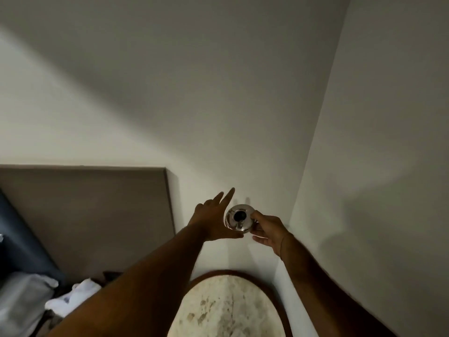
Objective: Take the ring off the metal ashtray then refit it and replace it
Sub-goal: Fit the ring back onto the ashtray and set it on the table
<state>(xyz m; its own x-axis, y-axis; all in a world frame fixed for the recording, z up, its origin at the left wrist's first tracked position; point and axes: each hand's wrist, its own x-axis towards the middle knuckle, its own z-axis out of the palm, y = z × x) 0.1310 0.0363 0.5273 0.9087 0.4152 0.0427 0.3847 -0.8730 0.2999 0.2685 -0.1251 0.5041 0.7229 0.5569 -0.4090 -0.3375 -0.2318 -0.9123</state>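
Gripping metal ashtray [239, 218] w/ right hand [268, 231], left hand [213, 221] splayed flat alongside.

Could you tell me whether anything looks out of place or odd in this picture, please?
Only mildly: the metal ashtray is held up in the air, tipped toward the camera, pinched by the right hand with the left hand open against it, well above the round table. No damage or spill shows.

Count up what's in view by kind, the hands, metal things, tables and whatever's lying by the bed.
Hands: 2, left hand and right hand
Metal ashtray: 1, held up between them
Round table: 1
Headboard: 1
White cloth: 1
Pillow: 1
Total: 7
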